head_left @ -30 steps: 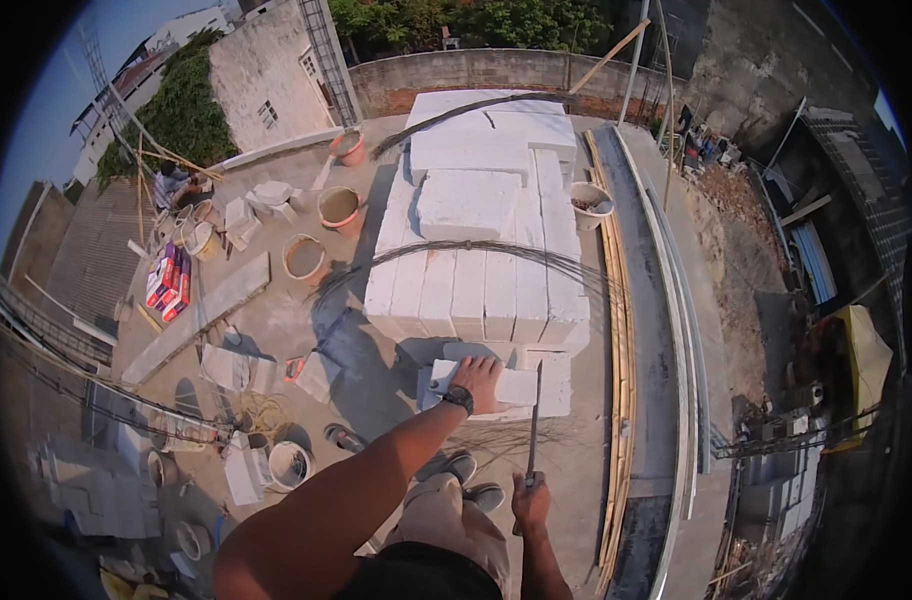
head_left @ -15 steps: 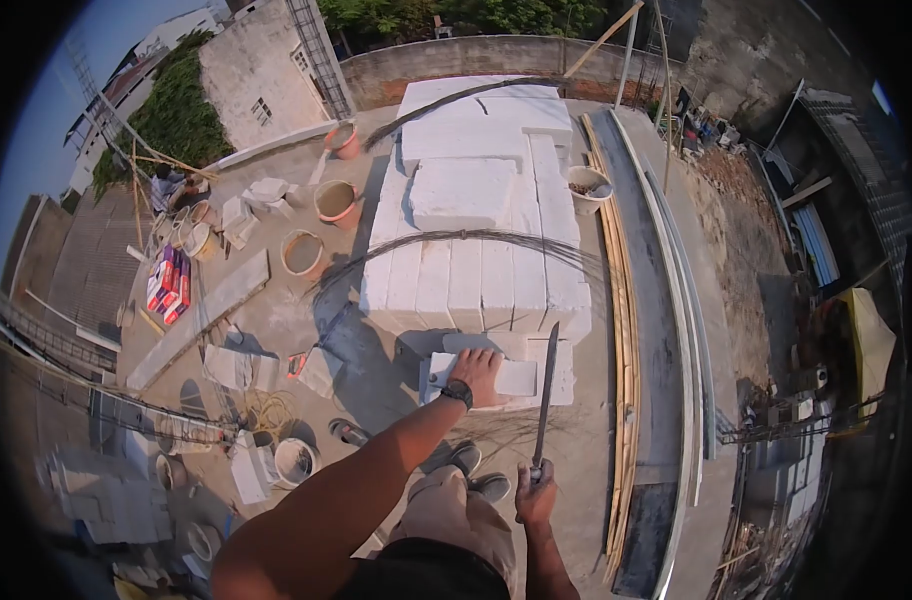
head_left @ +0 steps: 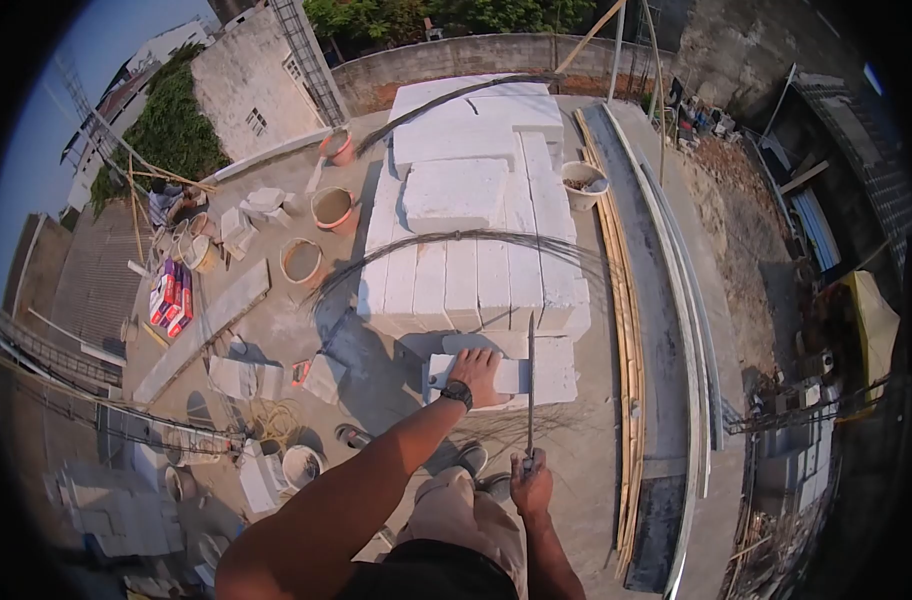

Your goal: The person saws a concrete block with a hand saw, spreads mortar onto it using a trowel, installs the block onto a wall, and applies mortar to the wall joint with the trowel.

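White block point(head_left: 512, 377) lies under spread L hand point(head_left: 475, 376), saw point(head_left: 531, 415) in R hand's point(head_left: 531, 484) closed grip, blade nr block's R end.

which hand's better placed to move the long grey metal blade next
Right hand, probably: it holds the blade by its near end, while the left hand rests on a white rectangular block.
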Tool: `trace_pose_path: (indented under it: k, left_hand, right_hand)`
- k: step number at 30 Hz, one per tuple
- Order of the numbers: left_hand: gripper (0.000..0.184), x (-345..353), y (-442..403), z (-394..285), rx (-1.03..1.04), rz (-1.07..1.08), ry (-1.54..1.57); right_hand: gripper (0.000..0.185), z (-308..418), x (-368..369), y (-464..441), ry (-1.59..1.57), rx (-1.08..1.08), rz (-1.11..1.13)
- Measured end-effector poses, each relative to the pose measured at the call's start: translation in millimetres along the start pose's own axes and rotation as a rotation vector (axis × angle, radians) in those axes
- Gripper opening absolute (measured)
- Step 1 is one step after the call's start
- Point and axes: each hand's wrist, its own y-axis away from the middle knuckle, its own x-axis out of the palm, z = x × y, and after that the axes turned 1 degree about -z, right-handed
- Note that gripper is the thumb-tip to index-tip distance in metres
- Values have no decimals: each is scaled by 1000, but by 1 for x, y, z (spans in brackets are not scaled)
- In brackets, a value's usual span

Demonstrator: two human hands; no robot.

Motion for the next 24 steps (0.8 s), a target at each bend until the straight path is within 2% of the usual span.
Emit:
trace_pose_path:
  k: [20, 24]
  left_hand:
    - [85, 1, -3, 1, 11, -4, -15]
    - [87, -5, -9, -5, -26, 73, -68]
  right_hand:
    - [34, -1, 3, -6, 33, 30, 22]
    - [31, -8, 10, -5, 77, -114, -100]
